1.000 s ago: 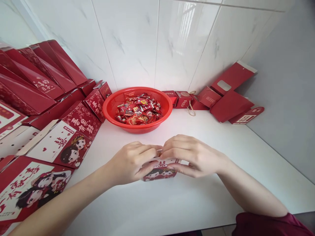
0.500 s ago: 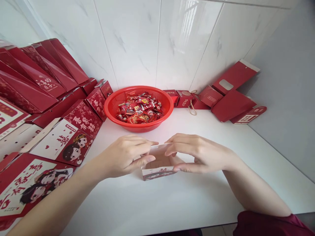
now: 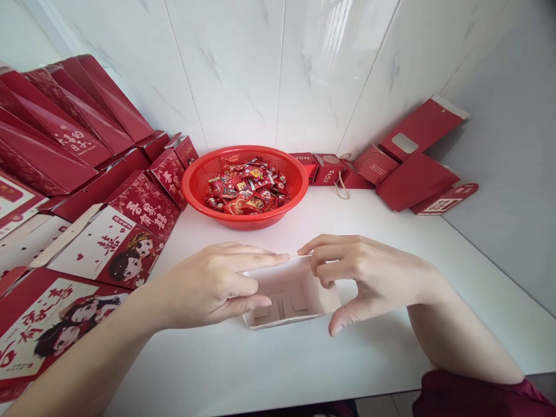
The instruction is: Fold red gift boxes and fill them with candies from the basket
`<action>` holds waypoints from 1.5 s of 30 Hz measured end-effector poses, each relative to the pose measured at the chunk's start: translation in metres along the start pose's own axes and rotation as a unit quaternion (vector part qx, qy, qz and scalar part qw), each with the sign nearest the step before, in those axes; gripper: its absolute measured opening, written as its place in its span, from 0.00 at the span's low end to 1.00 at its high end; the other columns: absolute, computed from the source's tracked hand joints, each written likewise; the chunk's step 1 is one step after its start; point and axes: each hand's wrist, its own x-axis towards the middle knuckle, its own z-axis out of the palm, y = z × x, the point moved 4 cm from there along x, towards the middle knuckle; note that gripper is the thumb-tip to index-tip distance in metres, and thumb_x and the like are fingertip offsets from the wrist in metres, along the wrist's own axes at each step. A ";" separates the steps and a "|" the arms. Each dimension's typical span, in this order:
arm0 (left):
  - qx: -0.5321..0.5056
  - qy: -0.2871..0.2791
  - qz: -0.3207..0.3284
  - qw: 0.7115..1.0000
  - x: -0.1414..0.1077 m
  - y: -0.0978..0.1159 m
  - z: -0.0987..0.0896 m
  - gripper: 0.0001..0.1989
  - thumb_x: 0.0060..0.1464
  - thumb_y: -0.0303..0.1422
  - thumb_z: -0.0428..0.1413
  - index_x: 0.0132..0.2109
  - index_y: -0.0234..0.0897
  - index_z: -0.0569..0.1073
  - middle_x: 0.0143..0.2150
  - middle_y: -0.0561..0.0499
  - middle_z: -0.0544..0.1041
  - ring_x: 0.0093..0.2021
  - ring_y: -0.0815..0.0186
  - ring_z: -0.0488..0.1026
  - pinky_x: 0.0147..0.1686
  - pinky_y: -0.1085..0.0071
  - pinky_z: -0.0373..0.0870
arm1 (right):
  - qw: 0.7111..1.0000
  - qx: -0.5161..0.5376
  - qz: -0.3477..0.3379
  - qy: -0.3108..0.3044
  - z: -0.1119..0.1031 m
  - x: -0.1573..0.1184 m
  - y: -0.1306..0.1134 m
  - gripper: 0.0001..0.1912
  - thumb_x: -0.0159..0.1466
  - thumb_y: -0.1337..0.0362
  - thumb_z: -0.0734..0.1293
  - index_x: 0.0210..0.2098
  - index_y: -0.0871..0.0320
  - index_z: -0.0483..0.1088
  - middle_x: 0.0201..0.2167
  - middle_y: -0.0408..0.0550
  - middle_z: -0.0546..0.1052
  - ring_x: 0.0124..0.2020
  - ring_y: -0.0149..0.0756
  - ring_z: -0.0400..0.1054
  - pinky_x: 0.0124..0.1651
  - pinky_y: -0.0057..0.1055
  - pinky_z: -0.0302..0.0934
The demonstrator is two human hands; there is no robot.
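A small open-topped paper box [image 3: 282, 315] with a pale inside stands on the white table in front of me. Folded flaps show on its floor. My left hand [image 3: 226, 284] is over the box's left end, its forefinger stretched along the far rim and its thumb over the opening; it hides the left wall. At the far right corner, the fingertips of my right hand [image 3: 356, 275] touch the rim. The right thumb stands apart from the box, near the front right corner.
Behind the box is a red plastic basket [image 3: 191, 197] full of wrapped candies [image 3: 249, 188]. Red printed boxes [image 3: 143, 208] crowd the left side. More red boxes [image 3: 417, 179] lie at the back right, against a tiled wall [image 3: 238, 75] and a grey panel [image 3: 512, 191].
The box has tilted back, so its printed front is out of sight and its floor shows. My right thumb has come off the near rim and spread away. The view has shifted slightly.
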 end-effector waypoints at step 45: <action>-0.087 0.323 -0.138 0.932 -0.011 -0.066 0.059 0.09 0.59 0.37 0.50 0.34 0.38 0.67 0.37 0.44 0.73 0.42 0.58 0.72 0.42 0.60 0.71 | 0.932 -0.013 0.023 0.361 0.081 0.040 0.075 0.27 0.64 0.59 0.67 0.61 0.51 0.58 0.61 0.58 0.63 0.62 0.48 0.62 0.62 0.51 0.60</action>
